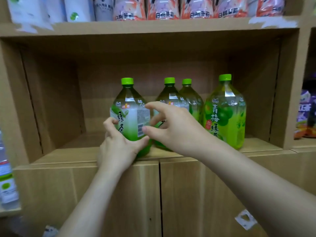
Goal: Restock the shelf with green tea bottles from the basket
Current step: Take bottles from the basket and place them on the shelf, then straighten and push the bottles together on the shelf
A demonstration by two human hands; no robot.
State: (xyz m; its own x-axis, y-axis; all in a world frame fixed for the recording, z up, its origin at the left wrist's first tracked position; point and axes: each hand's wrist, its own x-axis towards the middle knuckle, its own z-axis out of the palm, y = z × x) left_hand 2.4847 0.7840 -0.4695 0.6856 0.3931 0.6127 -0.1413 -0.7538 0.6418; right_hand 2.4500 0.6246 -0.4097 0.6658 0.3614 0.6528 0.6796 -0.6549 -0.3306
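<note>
Now, green tea bottle (pixel 130 115): upright near shelf's front edge, clear bulbous plastic, glossy label, green cap.
Left hand (pixel 118 146): curled round bottle's lower body, gripping.
Right hand (pixel 172 129): fingers spread and bent, thumb tip at label; contact unclear.
Shelf (pixel 82 154): pale wood-grain board.
Yellow-green bottle (pixel 225 115): same shape, further right.

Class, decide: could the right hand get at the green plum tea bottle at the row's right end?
Probably yes. The green plum tea bottle stands at the shelf's front with nothing before it, and the right hand is open and empty.
</note>
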